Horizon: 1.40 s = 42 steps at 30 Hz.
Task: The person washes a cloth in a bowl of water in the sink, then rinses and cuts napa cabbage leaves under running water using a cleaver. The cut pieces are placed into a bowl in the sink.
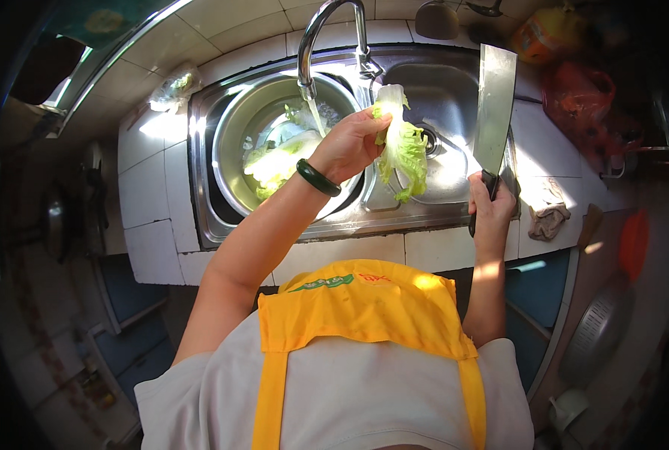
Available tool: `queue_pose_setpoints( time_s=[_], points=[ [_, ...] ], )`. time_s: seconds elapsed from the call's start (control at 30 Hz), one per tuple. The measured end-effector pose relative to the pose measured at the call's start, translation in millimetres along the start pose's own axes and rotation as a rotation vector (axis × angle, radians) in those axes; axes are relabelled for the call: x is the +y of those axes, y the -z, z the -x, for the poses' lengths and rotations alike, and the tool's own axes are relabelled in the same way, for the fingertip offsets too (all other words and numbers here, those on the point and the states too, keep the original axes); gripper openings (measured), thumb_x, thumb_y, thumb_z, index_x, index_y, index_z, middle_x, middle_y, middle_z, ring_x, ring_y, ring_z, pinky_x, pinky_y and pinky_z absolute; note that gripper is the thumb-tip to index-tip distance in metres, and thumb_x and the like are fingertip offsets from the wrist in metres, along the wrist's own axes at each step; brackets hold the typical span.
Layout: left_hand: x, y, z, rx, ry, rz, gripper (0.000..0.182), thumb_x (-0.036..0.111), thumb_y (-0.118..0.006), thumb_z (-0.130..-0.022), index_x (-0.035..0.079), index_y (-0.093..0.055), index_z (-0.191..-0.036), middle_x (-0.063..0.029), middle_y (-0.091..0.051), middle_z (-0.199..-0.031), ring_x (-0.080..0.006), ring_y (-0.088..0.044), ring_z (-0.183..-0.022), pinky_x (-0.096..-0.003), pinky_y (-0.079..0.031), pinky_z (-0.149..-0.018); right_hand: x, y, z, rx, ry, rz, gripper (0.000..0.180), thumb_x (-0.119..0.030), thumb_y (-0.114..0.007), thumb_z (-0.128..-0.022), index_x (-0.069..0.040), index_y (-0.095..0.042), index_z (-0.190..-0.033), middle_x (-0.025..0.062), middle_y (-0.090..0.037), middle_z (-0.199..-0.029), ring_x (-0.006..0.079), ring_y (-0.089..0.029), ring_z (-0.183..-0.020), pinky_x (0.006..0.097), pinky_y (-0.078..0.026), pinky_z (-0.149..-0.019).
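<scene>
My left hand [355,140], with a dark green bangle at its wrist, pinches a pale green lettuce leaf [406,154] near its white stem end. The leaf hangs over the divider and the right basin of the steel double sink. In my right hand [491,205] is the black handle of a cleaver [495,107], its broad blade pointing away from me at the sink's right edge. Water runs from the chrome faucet [307,87] into a large metal basin [220,163] in the left sink, where more lettuce [281,163] lies in water.
A plastic bag with greens [177,89] lies on the counter's left corner. A crumpled rag [548,216] sits right of the sink, with a red plastic bag [579,101] behind it. A metal colander [597,326] stands low at the right.
</scene>
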<state>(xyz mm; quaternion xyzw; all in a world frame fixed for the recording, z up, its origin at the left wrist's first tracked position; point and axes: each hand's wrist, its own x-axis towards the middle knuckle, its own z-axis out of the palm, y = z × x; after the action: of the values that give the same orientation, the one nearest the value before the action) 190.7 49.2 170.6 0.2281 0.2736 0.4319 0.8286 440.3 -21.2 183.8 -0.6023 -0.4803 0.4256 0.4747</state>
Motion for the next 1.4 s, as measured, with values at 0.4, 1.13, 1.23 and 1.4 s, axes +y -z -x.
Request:
queue_pose_setpoints(
  time_s=[0.4, 1.13, 1.23, 1.4],
  points=[
    [-8, 1, -14, -0.060, 0.007, -0.150, 0.024, 0.014, -0.051, -0.098, 0.005, -0.053, -0.120, -0.0027, -0.062, -0.106, -0.0113, -0.059, -0.098, -0.0280, -0.045, -0.089, -10, -43, -17, -0.021, -0.033, -0.266, 0.019, -0.011, -0.066, -0.086, 0.002, -0.068, -0.099, 0.0013, -0.062, -0.072, 0.0050, -0.046, -0.052, 0.0191, -0.036, -0.051],
    [-18, 6, -21, 0.342, 0.020, -0.056, 0.012, 0.007, -0.056, -0.091, 0.000, -0.056, -0.100, -0.0061, -0.062, -0.093, -0.0134, -0.062, -0.080, -0.0253, -0.056, -0.073, 13, -16, -44, 0.379, 0.105, -0.139, 0.024, -0.007, -0.061, -0.083, 0.005, -0.066, -0.103, 0.0026, -0.060, -0.068, 0.0064, -0.052, -0.061, 0.0213, -0.041, -0.062],
    [-18, 6, -19, 0.320, -0.030, -0.007, 0.010, 0.007, -0.057, -0.091, -0.001, -0.057, -0.097, -0.0072, -0.061, -0.093, -0.0139, -0.061, -0.081, -0.0257, -0.057, -0.072, 13, -8, -34, 0.341, 0.037, -0.113, 0.022, -0.007, -0.061, -0.082, 0.003, -0.068, -0.100, 0.0009, -0.058, -0.066, 0.0064, -0.050, -0.059, 0.0213, -0.039, -0.060],
    [-20, 8, -24, 0.439, -0.085, 0.102, 0.009, 0.006, -0.057, -0.092, -0.002, -0.060, -0.094, -0.0097, -0.061, -0.092, -0.0174, -0.062, -0.081, -0.0281, -0.058, -0.071, 12, -15, -15, 0.214, 0.008, -0.180, 0.014, -0.006, -0.062, -0.084, 0.001, -0.068, -0.095, -0.0013, -0.054, -0.064, 0.0053, -0.047, -0.056, 0.0203, -0.036, -0.057]
  ],
)
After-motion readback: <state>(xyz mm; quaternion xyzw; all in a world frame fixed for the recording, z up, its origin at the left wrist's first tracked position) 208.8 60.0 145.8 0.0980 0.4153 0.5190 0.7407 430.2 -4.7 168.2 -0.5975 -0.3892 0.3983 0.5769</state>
